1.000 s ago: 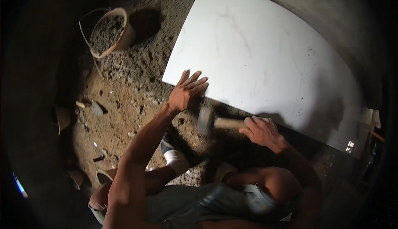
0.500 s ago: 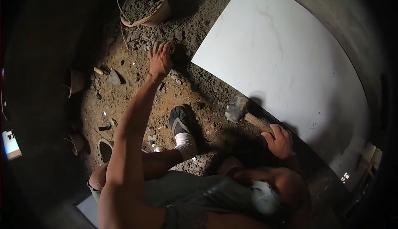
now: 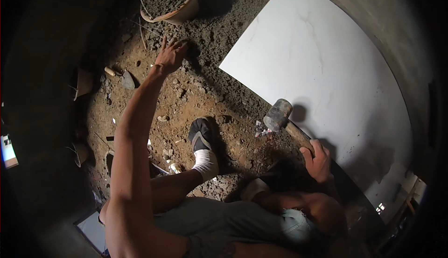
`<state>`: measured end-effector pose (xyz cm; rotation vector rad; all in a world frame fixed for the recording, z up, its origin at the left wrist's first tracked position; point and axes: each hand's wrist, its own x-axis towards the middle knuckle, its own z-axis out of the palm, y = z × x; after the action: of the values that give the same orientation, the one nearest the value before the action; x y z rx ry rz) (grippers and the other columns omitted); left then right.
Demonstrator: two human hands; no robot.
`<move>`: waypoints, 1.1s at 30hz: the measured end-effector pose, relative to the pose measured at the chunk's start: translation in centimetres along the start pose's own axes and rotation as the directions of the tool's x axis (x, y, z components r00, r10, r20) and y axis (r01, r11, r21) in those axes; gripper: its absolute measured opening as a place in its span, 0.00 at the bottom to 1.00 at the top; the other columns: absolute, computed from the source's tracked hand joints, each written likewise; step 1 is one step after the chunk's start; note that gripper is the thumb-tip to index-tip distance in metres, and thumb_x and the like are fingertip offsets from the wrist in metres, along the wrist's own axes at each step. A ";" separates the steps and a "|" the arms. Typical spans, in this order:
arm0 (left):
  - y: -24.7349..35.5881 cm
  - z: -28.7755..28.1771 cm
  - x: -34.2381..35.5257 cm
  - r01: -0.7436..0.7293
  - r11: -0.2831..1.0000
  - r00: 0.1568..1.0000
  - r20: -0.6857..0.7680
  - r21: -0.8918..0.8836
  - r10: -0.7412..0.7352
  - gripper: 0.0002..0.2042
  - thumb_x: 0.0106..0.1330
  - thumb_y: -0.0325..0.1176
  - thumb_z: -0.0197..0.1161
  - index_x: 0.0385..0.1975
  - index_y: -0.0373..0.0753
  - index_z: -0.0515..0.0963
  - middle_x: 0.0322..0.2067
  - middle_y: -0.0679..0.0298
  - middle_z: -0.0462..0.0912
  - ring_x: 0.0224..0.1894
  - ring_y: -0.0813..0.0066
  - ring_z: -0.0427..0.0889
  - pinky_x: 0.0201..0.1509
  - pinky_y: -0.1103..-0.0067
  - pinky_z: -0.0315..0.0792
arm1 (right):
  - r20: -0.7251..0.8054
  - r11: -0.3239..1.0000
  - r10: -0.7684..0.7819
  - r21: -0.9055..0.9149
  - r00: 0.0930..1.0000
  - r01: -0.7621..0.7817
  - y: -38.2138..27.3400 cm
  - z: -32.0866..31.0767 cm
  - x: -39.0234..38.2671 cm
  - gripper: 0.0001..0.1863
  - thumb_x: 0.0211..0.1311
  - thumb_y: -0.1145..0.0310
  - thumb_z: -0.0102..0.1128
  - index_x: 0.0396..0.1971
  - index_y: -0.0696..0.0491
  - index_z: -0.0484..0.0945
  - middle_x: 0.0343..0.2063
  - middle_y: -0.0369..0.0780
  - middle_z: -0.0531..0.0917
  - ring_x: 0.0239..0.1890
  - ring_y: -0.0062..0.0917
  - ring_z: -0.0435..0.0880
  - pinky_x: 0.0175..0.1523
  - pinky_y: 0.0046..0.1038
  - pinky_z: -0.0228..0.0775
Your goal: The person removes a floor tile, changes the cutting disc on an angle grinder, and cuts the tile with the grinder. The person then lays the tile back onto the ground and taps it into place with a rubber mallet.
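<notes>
My right hand is wrapped round the wooden handle of a rubber mallet. The mallet's dark head is held over the near-left edge of a large white tile with faint veining. Whether it touches the tile cannot be told. My left hand is stretched out to the far left, fingers apart, low over the edge of a bed of grey mortar. A thin string or wire runs toward its fingertips; contact is unclear.
A bucket of mortar stands beyond my left hand. Left of my forearm a pointing trowel lies on rubbly soil, with another bucket farther left. My shoe rests on the soil. A wall borders the tile.
The mallet head has moved right and slightly up, toward the tile's edge. My left hand has shifted left, with its fingers spread wider. The view has tilted a little.
</notes>
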<state>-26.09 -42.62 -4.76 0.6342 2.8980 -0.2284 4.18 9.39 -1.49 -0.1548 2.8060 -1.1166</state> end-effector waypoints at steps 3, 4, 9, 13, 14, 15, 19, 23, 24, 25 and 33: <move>-0.2 0.1 -0.4 -0.003 0.999 0.997 0.079 -0.042 0.006 0.15 0.74 0.35 0.46 0.52 0.43 0.78 0.58 0.55 0.77 0.68 0.51 0.66 0.80 0.53 0.41 | -0.040 1.000 -0.019 0.019 0.999 0.019 0.2 0.0 0.1 0.18 0.65 0.61 0.65 0.41 0.63 0.76 0.34 0.56 0.82 0.36 0.55 0.82 0.40 0.44 0.75; -0.1 0.5 -0.8 -0.043 0.999 0.999 -0.020 -0.025 0.043 0.20 0.78 0.42 0.38 0.52 0.43 0.79 0.58 0.56 0.77 0.65 0.51 0.69 0.80 0.55 0.42 | -0.039 1.000 0.007 0.028 0.999 -0.006 0.3 0.1 0.0 0.18 0.65 0.61 0.65 0.41 0.63 0.76 0.34 0.55 0.82 0.36 0.55 0.82 0.40 0.44 0.75; -0.8 2.1 -2.5 -0.091 0.995 0.987 -0.135 -0.052 0.083 0.35 0.78 0.52 0.18 0.56 0.45 0.80 0.60 0.54 0.75 0.68 0.52 0.67 0.80 0.56 0.41 | -0.080 0.998 0.054 0.033 0.995 -0.052 0.4 0.6 0.0 0.18 0.66 0.61 0.64 0.42 0.63 0.76 0.33 0.55 0.82 0.35 0.55 0.82 0.39 0.44 0.74; -1.0 1.1 -2.8 -0.038 0.998 0.999 -0.029 -0.048 0.037 0.27 0.79 0.48 0.30 0.57 0.43 0.78 0.62 0.53 0.74 0.68 0.52 0.66 0.80 0.55 0.40 | -0.100 0.993 0.110 0.042 0.989 -0.106 0.2 0.7 -0.2 0.19 0.68 0.57 0.61 0.41 0.61 0.76 0.31 0.54 0.80 0.36 0.55 0.80 0.40 0.45 0.71; -0.9 0.5 -2.7 -0.038 0.999 0.999 -0.005 -0.014 0.037 0.23 0.78 0.45 0.37 0.56 0.41 0.78 0.62 0.52 0.74 0.68 0.52 0.66 0.80 0.54 0.41 | -0.154 0.994 0.105 0.028 0.983 -0.102 0.1 0.7 -0.3 0.18 0.69 0.56 0.58 0.40 0.59 0.75 0.30 0.53 0.79 0.36 0.56 0.78 0.40 0.46 0.69; -0.7 -0.2 -2.5 -0.072 0.997 0.997 -0.016 0.015 0.072 0.20 0.77 0.42 0.44 0.56 0.39 0.78 0.62 0.51 0.74 0.68 0.52 0.67 0.79 0.53 0.42 | -0.133 0.991 0.131 0.027 0.982 -0.129 0.1 0.5 -0.3 0.18 0.69 0.56 0.58 0.40 0.59 0.75 0.30 0.53 0.79 0.36 0.56 0.78 0.40 0.46 0.69; 1.8 -1.6 -1.3 -0.311 0.934 0.948 -0.132 -0.178 0.290 0.15 0.67 0.42 0.60 0.40 0.34 0.79 0.38 0.53 0.78 0.46 0.51 0.75 0.60 0.53 0.61 | -0.169 0.965 0.261 0.053 0.950 -0.256 0.3 -0.6 -0.4 0.17 0.68 0.56 0.59 0.36 0.57 0.76 0.27 0.51 0.77 0.31 0.49 0.77 0.38 0.40 0.68; 6.9 -0.6 0.0 -0.353 0.894 0.935 -0.145 -0.277 0.325 0.13 0.68 0.45 0.61 0.34 0.40 0.77 0.36 0.59 0.78 0.44 0.60 0.74 0.58 0.60 0.61 | -0.202 0.922 0.379 0.170 0.903 -0.349 0.6 -1.8 0.0 0.16 0.71 0.58 0.57 0.37 0.57 0.76 0.27 0.49 0.79 0.31 0.47 0.78 0.38 0.36 0.70; 8.3 -0.4 0.1 -0.343 0.908 0.939 -0.057 -0.240 0.339 0.14 0.70 0.48 0.59 0.35 0.44 0.79 0.38 0.62 0.80 0.47 0.65 0.74 0.58 0.62 0.60 | -0.248 0.923 0.377 0.185 0.892 -0.339 0.6 -1.9 0.1 0.16 0.71 0.58 0.56 0.37 0.58 0.76 0.25 0.48 0.78 0.29 0.44 0.77 0.37 0.35 0.69; 9.8 0.0 0.0 -0.367 0.910 0.930 -0.093 -0.194 0.355 0.15 0.70 0.51 0.58 0.37 0.46 0.79 0.40 0.64 0.80 0.49 0.67 0.74 0.59 0.60 0.59 | -0.238 0.925 0.365 0.199 0.900 -0.322 0.5 -2.0 0.0 0.16 0.71 0.58 0.56 0.37 0.58 0.76 0.25 0.48 0.78 0.29 0.44 0.77 0.37 0.35 0.69; 23.0 1.2 -2.2 -0.489 0.849 0.869 -0.198 -0.198 0.454 0.13 0.71 0.43 0.57 0.50 0.47 0.78 0.59 0.61 0.77 0.64 0.60 0.71 0.63 0.58 0.64 | -0.250 0.848 0.513 0.293 0.821 -0.441 0.0 -0.7 -0.3 0.17 0.73 0.56 0.54 0.37 0.57 0.76 0.23 0.46 0.74 0.27 0.38 0.74 0.37 0.35 0.68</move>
<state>-14.16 -23.05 -8.08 1.3299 2.7147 0.2450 4.35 9.90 -0.97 0.7853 2.6907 -1.3979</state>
